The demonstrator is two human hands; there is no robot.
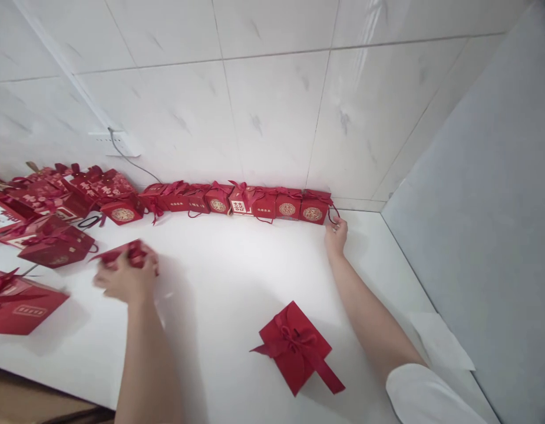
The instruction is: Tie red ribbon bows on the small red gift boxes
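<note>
My left hand (128, 277) is wrapped around a red gift box (117, 253) over the left part of the table, slightly blurred. At the right end of a row of boxes, my right hand (337, 232) has its fingers closed at the dark red cord loop of the last gift box (315, 209). That row of red boxes (219, 200), with ribbons and gold prints, stands along the wall. One more red gift box (294, 347), tied with a ribbon bow, sits by itself in front, between my two arms.
Several red boxes and bags (55, 191) crowd the left side, with a larger box (29, 303) nearer me. Black-handled scissors (89, 221) lie among them. A grey cable runs from a wall socket (115, 143). White paper (442, 340) lies by the grey panel (484, 194) at right.
</note>
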